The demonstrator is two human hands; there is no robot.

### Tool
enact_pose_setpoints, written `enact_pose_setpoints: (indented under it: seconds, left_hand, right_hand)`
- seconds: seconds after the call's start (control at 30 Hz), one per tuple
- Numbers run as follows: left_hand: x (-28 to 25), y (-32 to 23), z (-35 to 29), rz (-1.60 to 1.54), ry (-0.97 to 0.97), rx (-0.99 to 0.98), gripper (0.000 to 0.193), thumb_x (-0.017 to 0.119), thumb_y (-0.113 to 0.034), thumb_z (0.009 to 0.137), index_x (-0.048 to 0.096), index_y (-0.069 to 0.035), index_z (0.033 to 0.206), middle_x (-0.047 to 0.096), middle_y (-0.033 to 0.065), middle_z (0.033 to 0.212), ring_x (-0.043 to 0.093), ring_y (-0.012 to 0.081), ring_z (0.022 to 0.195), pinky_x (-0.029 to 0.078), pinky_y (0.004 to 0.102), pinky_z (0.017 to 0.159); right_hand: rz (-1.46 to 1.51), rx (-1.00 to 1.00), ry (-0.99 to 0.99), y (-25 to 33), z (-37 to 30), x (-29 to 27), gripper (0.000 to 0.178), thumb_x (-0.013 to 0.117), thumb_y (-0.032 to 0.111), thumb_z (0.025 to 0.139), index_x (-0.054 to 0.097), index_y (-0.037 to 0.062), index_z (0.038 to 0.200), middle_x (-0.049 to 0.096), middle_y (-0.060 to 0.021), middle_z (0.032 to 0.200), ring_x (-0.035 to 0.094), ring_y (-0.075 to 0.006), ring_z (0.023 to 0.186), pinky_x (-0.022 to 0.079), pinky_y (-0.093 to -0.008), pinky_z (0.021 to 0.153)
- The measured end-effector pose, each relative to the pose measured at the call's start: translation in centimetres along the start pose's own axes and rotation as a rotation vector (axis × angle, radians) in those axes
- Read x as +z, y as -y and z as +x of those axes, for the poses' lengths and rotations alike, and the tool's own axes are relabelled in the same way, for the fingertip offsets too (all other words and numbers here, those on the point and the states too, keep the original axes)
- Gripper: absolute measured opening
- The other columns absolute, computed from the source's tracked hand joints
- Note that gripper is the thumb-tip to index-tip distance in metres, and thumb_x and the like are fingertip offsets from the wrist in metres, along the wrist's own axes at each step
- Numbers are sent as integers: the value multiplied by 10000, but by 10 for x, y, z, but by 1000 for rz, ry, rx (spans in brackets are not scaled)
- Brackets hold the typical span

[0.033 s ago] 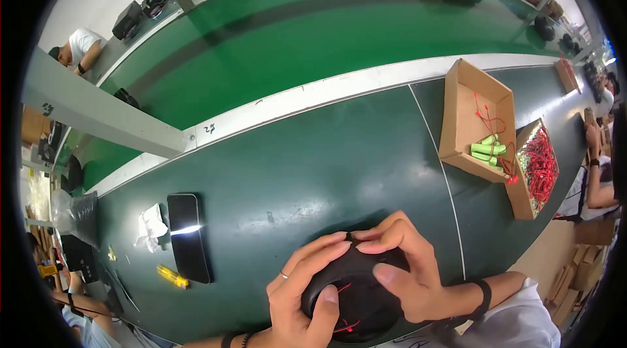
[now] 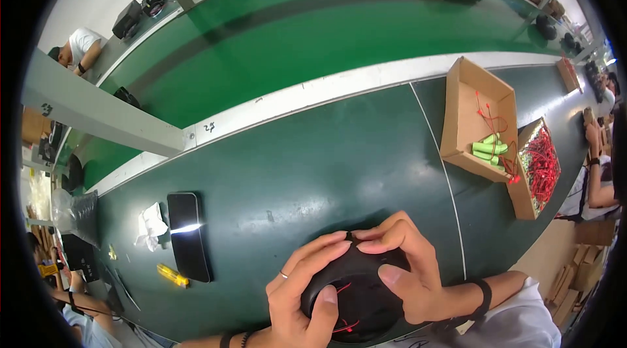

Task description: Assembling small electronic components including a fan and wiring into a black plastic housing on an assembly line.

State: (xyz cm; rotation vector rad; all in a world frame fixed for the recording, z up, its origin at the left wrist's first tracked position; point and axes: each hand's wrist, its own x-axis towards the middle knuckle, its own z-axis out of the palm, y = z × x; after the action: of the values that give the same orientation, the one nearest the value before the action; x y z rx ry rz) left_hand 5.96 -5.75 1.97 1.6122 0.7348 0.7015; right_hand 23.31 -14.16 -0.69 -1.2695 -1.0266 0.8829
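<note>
A black rounded housing (image 2: 360, 268) is held between both hands at the table's near edge. Red wires (image 2: 346, 329) show inside its dark opening. My left hand (image 2: 294, 289) wraps its left side, the thumb at the opening's rim and the fingertips at the far edge. On the opposite side my right hand (image 2: 418, 269) is closed round it, its thumb resting on top. The fingertips of both hands almost meet at a small black piece on the far edge; its kind is too covered to tell. The housing's underside is hidden.
To the left lie a black phone (image 2: 189, 237), a crumpled white tissue (image 2: 151, 225) and a yellow-handled screwdriver (image 2: 172, 276). At right, one cardboard box (image 2: 480, 90) holds green wired cells, another (image 2: 522, 194) red wires. A green conveyor belt (image 2: 294, 41) runs beyond a white rail. Other people sit nearby.
My right thumb has shifted slightly to the right on the housing. Otherwise both hands keep the same hold.
</note>
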Motion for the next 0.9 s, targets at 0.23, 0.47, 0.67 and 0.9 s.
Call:
enact_pose_setpoints:
  seconds: [0.23,0.47,0.67,0.9]
  left_hand:
    - [2,9,-8,57,-42,125,432,516,-131,971,637,80,1329,661,267,1341,641,376,1262,462,429,1118]
    - [6,12,-9,22,-47,40,375,451,-110,1049,652,54,1320,708,154,1262,637,213,1186,461,323,1067]
    - [3,11,-7,-38,-148,93,402,420,-197,1110,665,53,1306,702,141,1282,615,204,1224,435,324,1101]
    - [-2,25,-7,-259,-78,-8,631,287,-454,1163,476,9,1546,500,194,1567,456,278,1467,309,377,1245]
  right_hand:
    - [102,-7,-29,2,1,3,224,571,139,1024,686,-25,1124,647,-152,1055,620,-254,1066,484,-370,947]
    - [-163,-168,-140,-10,4,3,242,481,186,1108,611,-5,1182,619,-154,1058,629,-274,911,497,-391,872]
    - [-322,-105,-18,39,-16,-12,830,743,469,965,351,-47,1484,494,-315,1403,555,-410,1274,463,-471,1095]
    - [-628,-310,100,16,-32,-1,1394,955,537,667,127,-56,1619,291,-356,1597,326,-498,1505,307,-509,1259]
